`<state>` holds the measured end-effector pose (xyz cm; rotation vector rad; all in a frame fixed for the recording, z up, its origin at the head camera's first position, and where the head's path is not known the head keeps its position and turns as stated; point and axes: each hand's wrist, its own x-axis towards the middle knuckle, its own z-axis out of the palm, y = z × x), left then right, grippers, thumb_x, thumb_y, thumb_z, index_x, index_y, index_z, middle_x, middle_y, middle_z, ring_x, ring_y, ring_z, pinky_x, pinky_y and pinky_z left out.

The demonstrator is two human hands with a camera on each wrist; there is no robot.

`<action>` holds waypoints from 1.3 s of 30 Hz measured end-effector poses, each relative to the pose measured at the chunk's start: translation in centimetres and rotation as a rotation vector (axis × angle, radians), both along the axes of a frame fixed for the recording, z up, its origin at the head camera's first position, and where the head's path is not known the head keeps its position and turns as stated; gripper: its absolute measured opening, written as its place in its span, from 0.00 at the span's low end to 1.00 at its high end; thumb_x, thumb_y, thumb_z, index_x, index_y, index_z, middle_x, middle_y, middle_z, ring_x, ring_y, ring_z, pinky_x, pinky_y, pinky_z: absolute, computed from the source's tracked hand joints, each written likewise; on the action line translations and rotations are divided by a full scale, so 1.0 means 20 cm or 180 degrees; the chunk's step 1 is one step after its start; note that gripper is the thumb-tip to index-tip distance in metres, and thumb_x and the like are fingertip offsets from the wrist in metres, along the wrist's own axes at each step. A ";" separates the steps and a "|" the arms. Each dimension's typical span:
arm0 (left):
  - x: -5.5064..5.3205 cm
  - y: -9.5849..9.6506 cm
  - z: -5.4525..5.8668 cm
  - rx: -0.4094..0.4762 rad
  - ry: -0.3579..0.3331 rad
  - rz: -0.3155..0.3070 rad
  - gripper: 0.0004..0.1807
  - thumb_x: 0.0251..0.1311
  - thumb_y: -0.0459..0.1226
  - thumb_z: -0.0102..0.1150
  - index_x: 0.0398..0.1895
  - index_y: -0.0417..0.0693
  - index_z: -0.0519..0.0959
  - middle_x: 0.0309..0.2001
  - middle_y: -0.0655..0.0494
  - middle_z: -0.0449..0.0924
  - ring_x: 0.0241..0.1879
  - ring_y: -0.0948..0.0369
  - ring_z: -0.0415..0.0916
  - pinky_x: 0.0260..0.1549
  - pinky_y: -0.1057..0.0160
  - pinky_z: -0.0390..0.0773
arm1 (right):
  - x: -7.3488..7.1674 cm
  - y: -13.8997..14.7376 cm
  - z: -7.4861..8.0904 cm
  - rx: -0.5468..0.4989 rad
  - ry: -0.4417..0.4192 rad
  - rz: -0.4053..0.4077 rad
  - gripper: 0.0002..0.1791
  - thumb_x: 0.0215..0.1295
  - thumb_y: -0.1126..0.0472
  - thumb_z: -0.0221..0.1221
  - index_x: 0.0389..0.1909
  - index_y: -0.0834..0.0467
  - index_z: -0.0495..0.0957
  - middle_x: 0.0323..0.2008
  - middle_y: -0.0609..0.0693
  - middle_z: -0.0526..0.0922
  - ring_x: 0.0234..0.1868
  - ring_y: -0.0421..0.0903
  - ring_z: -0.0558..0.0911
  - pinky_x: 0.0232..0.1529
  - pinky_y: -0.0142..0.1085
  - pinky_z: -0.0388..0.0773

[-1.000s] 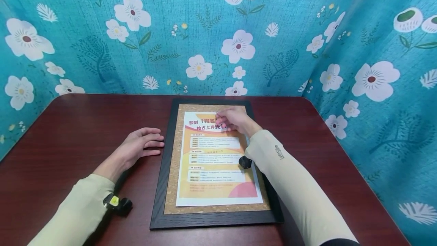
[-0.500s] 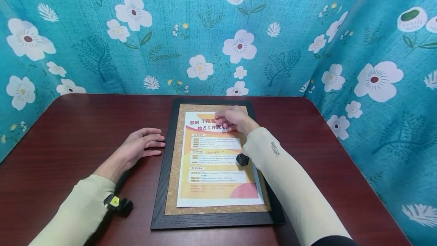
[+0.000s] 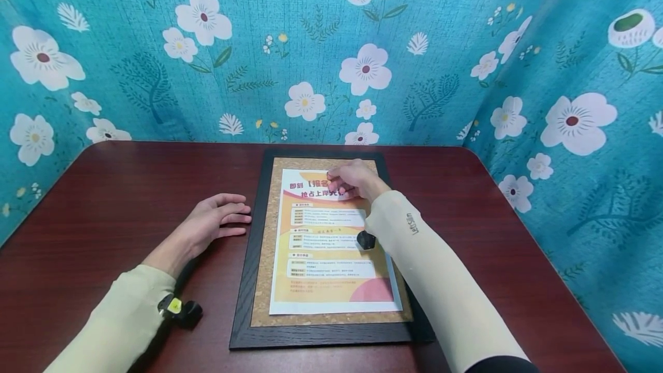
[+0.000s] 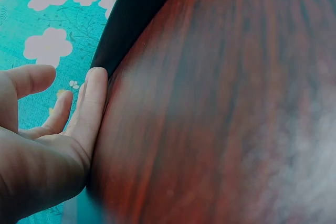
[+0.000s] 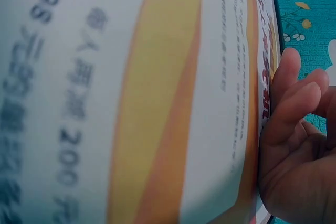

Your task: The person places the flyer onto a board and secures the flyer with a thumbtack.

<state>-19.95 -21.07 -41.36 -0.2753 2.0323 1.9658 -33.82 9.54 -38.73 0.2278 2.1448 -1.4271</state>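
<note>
A printed poster (image 3: 326, 246), white-edged with yellow and orange bands, lies on a cork board (image 3: 261, 281) with a black frame (image 3: 321, 334). My right hand (image 3: 354, 180) rests over the poster's upper right part and covers some of the heading. Its fingers (image 5: 310, 100) are bent, and the edge of the hand sits at the sheet in the right wrist view. I cannot tell whether thumb and forefinger pinch anything. My left hand (image 3: 220, 217) stands at the frame's left side with loosely spread fingers. One fingertip meets the frame's edge in the left wrist view.
A dark red-brown table (image 3: 129, 206) carries the board. Behind it and along the right side hangs a blue curtain (image 3: 259, 45) with white flowers. A small black camera (image 3: 189, 314) is strapped to the left wrist, and another camera (image 3: 365, 240) to the right wrist.
The right forearm and its wrist camera have shifted slightly left, while the right hand stays over the heading. The left hand keeps its place at the frame. The whole view has drifted a little.
</note>
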 end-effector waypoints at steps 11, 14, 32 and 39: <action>0.00 0.01 0.00 -0.0016 0.0003 0.0010 0.27 0.75 0.38 0.52 0.71 0.38 0.61 0.63 0.37 0.72 0.49 0.57 0.81 0.48 0.57 0.83 | 0.00 0.00 -0.01 -0.0069 0.0005 -0.0076 0.13 0.72 0.55 0.58 0.47 0.60 0.82 0.27 0.52 0.84 0.17 0.41 0.75 0.21 0.29 0.76; 0.00 0.01 0.01 -0.0017 0.0012 -0.0005 0.28 0.75 0.39 0.52 0.72 0.37 0.60 0.63 0.36 0.72 0.50 0.57 0.81 0.48 0.57 0.83 | -0.01 0.00 -0.01 -0.0052 0.0005 -0.0075 0.13 0.72 0.54 0.59 0.46 0.60 0.82 0.29 0.53 0.85 0.18 0.41 0.76 0.21 0.29 0.76; 0.00 0.01 -0.01 0.0044 -0.0026 0.0003 0.29 0.75 0.39 0.53 0.72 0.37 0.60 0.62 0.38 0.73 0.49 0.58 0.81 0.48 0.57 0.83 | 0.00 0.02 0.00 0.0145 0.0000 0.0035 0.14 0.72 0.53 0.58 0.42 0.61 0.82 0.28 0.52 0.86 0.18 0.42 0.76 0.21 0.29 0.76; 0.01 0.00 0.00 0.0052 0.0021 -0.0023 0.29 0.75 0.39 0.53 0.72 0.36 0.59 0.63 0.36 0.72 0.49 0.57 0.81 0.48 0.57 0.83 | -0.02 0.04 0.01 0.0188 -0.0007 0.0121 0.13 0.71 0.54 0.61 0.36 0.61 0.84 0.24 0.51 0.85 0.15 0.39 0.73 0.18 0.29 0.73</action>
